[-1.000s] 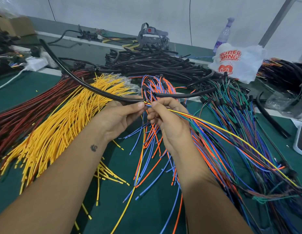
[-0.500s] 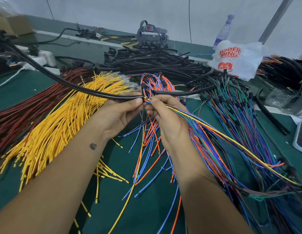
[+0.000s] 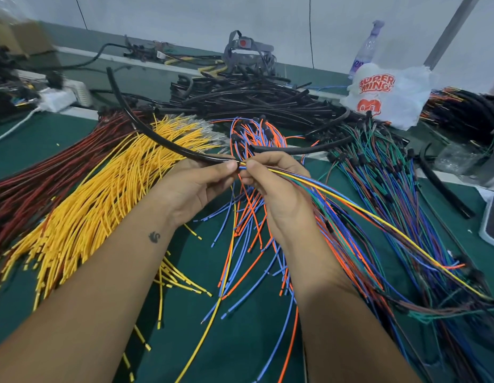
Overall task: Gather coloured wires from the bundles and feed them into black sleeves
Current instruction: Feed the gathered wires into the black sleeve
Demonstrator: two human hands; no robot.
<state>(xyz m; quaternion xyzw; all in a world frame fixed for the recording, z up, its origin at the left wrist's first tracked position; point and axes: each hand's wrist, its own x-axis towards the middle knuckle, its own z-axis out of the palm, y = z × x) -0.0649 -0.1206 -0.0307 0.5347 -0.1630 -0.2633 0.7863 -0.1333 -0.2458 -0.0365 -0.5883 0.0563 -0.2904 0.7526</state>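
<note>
Feeding a gathered set of coloured wires into a black sleeve is the step in hand, judging by how the two meet at the centre of the frame. The left hand (image 3: 197,186) pinches the open end of the black sleeve (image 3: 146,134) between thumb and curled fingers (image 3: 230,168); the rest of the sleeve arcs away to the upper left, lifted off the tabletop (image 3: 190,261). The right hand (image 3: 279,194) pinches the held wires (image 3: 359,205) just beside the sleeve mouth, its thumb and forefinger closed tight on them, the other fingers curled beneath. These wires, yellow, blue, green, orange and brown, trail from the pinch down to the lower right of the frame. Their tips appear to sit at or just inside the sleeve opening; how far in they go cannot be told.

The next move likely calls for keeping the wire tips bunched together and level while the right hand pushes them in short strokes, and the left hand holding the sleeve end steady and in line with them. A stray tip catching the rim could fold back.

On the tabletop lie the yellow bundle (image 3: 96,205) at left, the dark red bundle (image 3: 38,183) beyond it, loose blue and orange wires (image 3: 248,244) under the hands, and a pile of spare sleeves (image 3: 254,98) at upper centre.
</note>
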